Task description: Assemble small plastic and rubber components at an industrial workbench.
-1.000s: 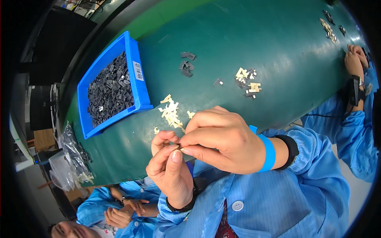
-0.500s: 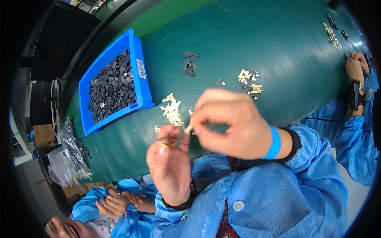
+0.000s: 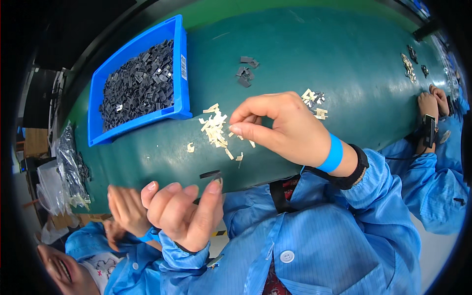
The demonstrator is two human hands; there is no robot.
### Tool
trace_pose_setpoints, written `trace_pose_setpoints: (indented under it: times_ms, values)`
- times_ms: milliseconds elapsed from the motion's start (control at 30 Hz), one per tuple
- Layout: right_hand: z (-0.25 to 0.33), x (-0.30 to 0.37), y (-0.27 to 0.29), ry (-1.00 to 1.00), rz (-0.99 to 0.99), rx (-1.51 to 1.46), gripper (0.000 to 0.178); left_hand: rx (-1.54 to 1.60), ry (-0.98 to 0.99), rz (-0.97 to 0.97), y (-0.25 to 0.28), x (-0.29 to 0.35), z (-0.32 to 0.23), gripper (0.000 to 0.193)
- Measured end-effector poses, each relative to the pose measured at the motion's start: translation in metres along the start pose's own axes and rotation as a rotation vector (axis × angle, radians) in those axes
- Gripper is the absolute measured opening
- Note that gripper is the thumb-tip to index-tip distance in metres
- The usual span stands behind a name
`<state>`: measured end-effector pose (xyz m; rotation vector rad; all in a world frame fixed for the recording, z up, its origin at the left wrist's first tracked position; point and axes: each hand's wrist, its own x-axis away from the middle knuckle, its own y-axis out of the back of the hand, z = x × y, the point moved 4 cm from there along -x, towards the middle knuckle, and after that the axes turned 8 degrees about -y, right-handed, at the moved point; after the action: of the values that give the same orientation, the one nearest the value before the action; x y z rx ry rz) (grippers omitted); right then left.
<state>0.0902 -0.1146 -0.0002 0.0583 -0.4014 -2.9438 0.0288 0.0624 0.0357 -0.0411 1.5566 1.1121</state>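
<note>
My right hand reaches over the green table. Its thumb and forefinger are pinched together at the right edge of a small heap of tan clips, and I see nothing between the tips. My left hand is lower, just off the table's near edge, palm toward me and fingers loosely curled. A thin black part sits right above its thumb tip at the table edge. Whether the thumb holds that part or it lies on the table, I cannot tell.
A blue bin of small black parts stands at the back left. Loose black parts and a mixed tan and black cluster lie further back. A co-worker's hands rest at the right edge, another person's hand shows lower left, plastic bags beside it.
My hands were together in front of me, pinching a small piece. They have parted: the right moved forward to the tan heap, the left dropped to the table edge.
</note>
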Motion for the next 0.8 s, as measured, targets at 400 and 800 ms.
trace_pose_setpoints:
  times_ms: [400, 800]
  values:
    - [0.014, 0.021, -0.012, 0.041, 0.283, -0.318, 0.016, 0.276, -0.021, -0.104, -0.019, -0.003, -0.008, 0.024]
    - [0.004, 0.036, 0.060, 0.180, -0.245, 0.127, 0.003, -0.011, 0.031, 0.398, -0.048, -0.056, -0.032, 0.044]
